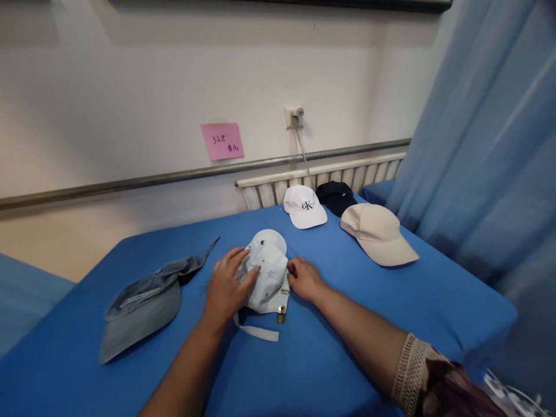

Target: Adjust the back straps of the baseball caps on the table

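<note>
A pale blue baseball cap [270, 269] lies partly flattened on the blue-covered table, its brim pointing away from me. Its back strap [260, 333] trails loose toward me, and a metal buckle [281, 314] hangs at the near right edge. My left hand [230, 284] grips the cap's left side, with thumb and fingers bent over the crown. At the right edge, my right hand [304, 278] has its fingers curled together against the fabric; its fingertips are partly hidden.
A grey-blue visor cap [143, 307] lies at the left. Toward the back right are a white cap [304, 207], a dark navy cap [336, 197] and a beige cap [376, 231]. A radiator [278, 188] and metal rail [182, 175] run along the wall; a blue curtain [473, 145] hangs right.
</note>
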{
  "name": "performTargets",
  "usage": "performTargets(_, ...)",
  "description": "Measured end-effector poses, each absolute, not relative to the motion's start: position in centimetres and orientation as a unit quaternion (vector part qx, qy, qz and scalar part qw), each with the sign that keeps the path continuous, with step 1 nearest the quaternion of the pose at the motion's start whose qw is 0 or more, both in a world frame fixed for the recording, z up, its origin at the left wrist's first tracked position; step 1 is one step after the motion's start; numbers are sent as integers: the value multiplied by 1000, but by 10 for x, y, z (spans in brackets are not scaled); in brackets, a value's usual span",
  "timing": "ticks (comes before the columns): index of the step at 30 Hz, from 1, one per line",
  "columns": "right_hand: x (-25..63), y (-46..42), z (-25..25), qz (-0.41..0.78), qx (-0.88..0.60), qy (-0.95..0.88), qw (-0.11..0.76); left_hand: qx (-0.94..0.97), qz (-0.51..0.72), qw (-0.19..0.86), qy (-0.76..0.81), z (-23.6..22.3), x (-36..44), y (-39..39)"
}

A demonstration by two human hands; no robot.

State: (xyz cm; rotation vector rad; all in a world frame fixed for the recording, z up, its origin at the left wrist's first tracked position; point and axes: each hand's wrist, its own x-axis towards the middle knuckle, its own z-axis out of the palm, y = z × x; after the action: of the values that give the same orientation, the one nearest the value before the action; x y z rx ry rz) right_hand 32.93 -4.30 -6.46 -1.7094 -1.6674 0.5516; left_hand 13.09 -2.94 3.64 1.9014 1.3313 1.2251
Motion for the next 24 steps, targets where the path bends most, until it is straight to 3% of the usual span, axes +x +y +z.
performTargets(5, 331, -44, -63, 208, -639, -652, 351, 649, 393, 363, 542, 40, 141, -16)
performTargets(14, 330, -42, -64, 222, -645, -632, 368, 598, 522, 243, 557, 28, 133, -11)
performTargets(19, 330, -41, -65, 224, -639, -635, 371, 614, 513, 190, 569, 14, 118, -9)
performTargets(24, 322, -46, -65, 310, -605, -608, 410, 598, 532, 239, 550, 9, 110, -9)
